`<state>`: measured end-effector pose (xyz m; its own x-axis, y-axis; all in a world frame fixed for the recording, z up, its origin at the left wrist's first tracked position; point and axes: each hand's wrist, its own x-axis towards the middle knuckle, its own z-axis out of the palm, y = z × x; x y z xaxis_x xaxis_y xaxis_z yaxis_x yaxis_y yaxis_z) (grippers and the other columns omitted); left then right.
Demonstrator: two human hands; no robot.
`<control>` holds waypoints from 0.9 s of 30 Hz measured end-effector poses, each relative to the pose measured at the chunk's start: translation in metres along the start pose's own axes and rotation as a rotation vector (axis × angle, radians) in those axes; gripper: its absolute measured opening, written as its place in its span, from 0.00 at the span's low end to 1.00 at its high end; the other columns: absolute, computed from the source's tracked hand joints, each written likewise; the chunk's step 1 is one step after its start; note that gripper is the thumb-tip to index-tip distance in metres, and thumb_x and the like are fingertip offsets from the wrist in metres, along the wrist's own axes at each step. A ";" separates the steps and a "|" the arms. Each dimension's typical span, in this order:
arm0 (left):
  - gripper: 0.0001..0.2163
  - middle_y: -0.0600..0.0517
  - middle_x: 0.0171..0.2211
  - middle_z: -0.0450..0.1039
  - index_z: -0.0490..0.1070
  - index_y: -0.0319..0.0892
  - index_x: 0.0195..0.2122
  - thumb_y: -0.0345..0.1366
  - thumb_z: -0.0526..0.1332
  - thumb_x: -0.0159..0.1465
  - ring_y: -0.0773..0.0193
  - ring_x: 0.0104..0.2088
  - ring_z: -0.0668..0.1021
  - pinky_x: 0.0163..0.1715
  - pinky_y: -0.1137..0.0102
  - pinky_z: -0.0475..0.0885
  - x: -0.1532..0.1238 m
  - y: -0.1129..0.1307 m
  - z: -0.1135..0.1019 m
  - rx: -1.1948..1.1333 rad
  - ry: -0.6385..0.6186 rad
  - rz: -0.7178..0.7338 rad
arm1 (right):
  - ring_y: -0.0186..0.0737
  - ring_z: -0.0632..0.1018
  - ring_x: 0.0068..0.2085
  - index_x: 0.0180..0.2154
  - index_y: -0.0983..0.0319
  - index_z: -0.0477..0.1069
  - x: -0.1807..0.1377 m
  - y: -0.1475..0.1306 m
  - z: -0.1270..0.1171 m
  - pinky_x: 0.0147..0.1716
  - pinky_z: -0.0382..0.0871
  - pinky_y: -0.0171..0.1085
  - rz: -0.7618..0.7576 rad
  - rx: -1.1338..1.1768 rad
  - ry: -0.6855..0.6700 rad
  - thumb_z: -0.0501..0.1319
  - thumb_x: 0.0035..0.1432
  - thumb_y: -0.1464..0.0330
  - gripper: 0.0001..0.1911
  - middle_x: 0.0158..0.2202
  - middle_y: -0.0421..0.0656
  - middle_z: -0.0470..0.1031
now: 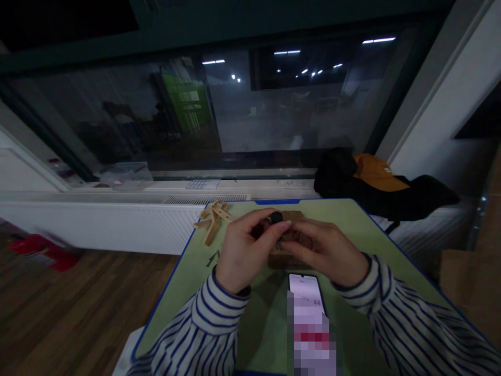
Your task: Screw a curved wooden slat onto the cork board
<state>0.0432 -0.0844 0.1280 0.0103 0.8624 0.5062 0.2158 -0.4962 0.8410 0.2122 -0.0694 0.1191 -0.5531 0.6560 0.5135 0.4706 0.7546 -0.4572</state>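
Over the middle of the green table my left hand (245, 253) is closed, its thumb and fingers pinching a small black knob-like piece (276, 216). My right hand (332, 248) comes in from the other side. Its thumb and fingertips are drawn together close to the left thumb, around something too small and dark to make out. Beneath both hands lies a brown wooden block or box (289, 261), mostly covered by them. Nearer to me, a phone (305, 284) with a lit screen rests on the table.
Wooden strips with holes (213, 222) lie at the table's far left corner, with thin dark pieces, perhaps screws (213, 258), nearer. The table (258, 318) stands against a radiator (156, 227) and windowsill. A black bag and orange cloth (379, 172) sit right; a red extinguisher (45, 250) is left.
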 end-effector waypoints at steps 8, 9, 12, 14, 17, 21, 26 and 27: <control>0.07 0.54 0.27 0.72 0.75 0.41 0.36 0.35 0.63 0.57 0.68 0.28 0.72 0.29 0.74 0.70 0.010 -0.016 0.012 -0.164 -0.042 -0.032 | 0.34 0.75 0.29 0.46 0.60 0.67 0.009 0.014 0.003 0.26 0.68 0.33 0.061 0.026 0.047 0.58 0.57 0.68 0.13 0.39 0.43 0.75; 0.08 0.54 0.27 0.71 0.75 0.42 0.37 0.36 0.64 0.57 0.69 0.27 0.72 0.29 0.74 0.70 0.010 -0.021 0.011 -0.161 -0.025 -0.031 | 0.34 0.75 0.28 0.45 0.60 0.68 0.010 0.016 0.003 0.26 0.68 0.33 0.075 0.029 0.052 0.58 0.57 0.68 0.13 0.37 0.42 0.76; 0.14 0.53 0.27 0.70 0.73 0.41 0.42 0.38 0.65 0.55 0.69 0.26 0.71 0.27 0.75 0.68 0.006 -0.048 0.004 -0.103 0.030 -0.025 | 0.35 0.76 0.27 0.45 0.59 0.67 0.013 0.026 0.006 0.25 0.69 0.33 0.127 0.050 0.092 0.59 0.57 0.66 0.13 0.33 0.41 0.77; 0.15 0.50 0.32 0.71 0.71 0.40 0.44 0.38 0.64 0.56 0.66 0.31 0.73 0.31 0.72 0.70 0.001 -0.072 -0.002 -0.038 0.033 -0.016 | 0.36 0.77 0.29 0.46 0.60 0.65 0.014 0.035 0.008 0.26 0.71 0.34 0.160 0.069 0.133 0.58 0.58 0.66 0.14 0.35 0.42 0.78; 0.19 0.45 0.46 0.71 0.67 0.41 0.48 0.37 0.64 0.55 0.60 0.41 0.74 0.38 0.67 0.72 -0.009 -0.106 -0.007 0.074 -0.048 -0.035 | 0.38 0.78 0.30 0.47 0.60 0.62 0.015 0.048 0.011 0.27 0.72 0.35 0.187 0.089 0.149 0.58 0.58 0.66 0.15 0.35 0.43 0.78; 0.28 0.43 0.50 0.69 0.63 0.40 0.52 0.38 0.68 0.51 0.55 0.50 0.72 0.48 0.60 0.69 -0.021 -0.132 -0.007 0.174 -0.227 -0.081 | 0.39 0.78 0.30 0.51 0.59 0.56 0.020 0.056 0.012 0.24 0.71 0.34 0.208 0.121 0.081 0.60 0.55 0.67 0.23 0.34 0.43 0.77; 0.28 0.43 0.50 0.70 0.62 0.39 0.54 0.36 0.67 0.51 0.55 0.50 0.72 0.51 0.60 0.67 -0.024 -0.144 -0.003 0.236 -0.294 -0.119 | 0.39 0.77 0.29 0.54 0.58 0.53 0.026 0.056 0.011 0.21 0.71 0.32 0.212 0.074 0.051 0.60 0.53 0.70 0.29 0.33 0.43 0.76; 0.28 0.43 0.50 0.70 0.62 0.40 0.54 0.36 0.67 0.52 0.56 0.50 0.72 0.51 0.60 0.67 -0.024 -0.146 -0.002 0.237 -0.304 -0.117 | 0.38 0.77 0.29 0.53 0.58 0.54 0.025 0.057 0.011 0.22 0.71 0.32 0.204 0.061 0.044 0.60 0.53 0.70 0.27 0.34 0.43 0.76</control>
<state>0.0099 -0.0331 -0.0067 0.2528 0.9197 0.3004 0.4514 -0.3867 0.8042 0.2171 -0.0102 0.0982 -0.4195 0.7960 0.4364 0.5269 0.6050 -0.5970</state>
